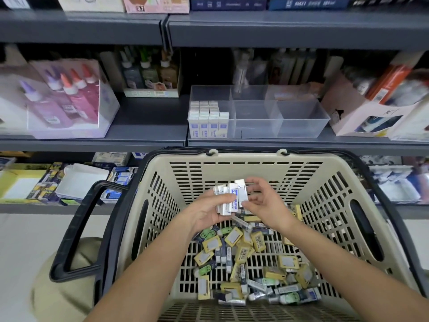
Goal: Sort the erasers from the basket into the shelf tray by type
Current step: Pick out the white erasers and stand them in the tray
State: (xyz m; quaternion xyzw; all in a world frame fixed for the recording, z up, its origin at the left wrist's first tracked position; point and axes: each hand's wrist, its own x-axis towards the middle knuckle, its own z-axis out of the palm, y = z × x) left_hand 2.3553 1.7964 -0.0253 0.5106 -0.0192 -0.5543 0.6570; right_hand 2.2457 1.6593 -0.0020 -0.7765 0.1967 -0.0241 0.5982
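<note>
A beige slotted basket [246,168] with black handles holds a heap of mixed erasers [246,259]: yellow-sleeved, dark blue, and green smiley ones. Above the heap my left hand [204,212] holds a stack of several white erasers with blue labels [228,201]. My right hand [264,201] meets it from the right, fingers curled around the stack's far end. On the shelf behind stands a clear divided tray [301,122]. Its front left compartment is packed with upright white-and-blue erasers [207,119]; the other compartments look bare.
Left of the tray a clear bin [69,108] holds glue bottles, with a small box of bottles [151,75] behind. A white carton [362,112] sits to the tray's right. Below, the lower shelf [69,182] carries stationery boxes.
</note>
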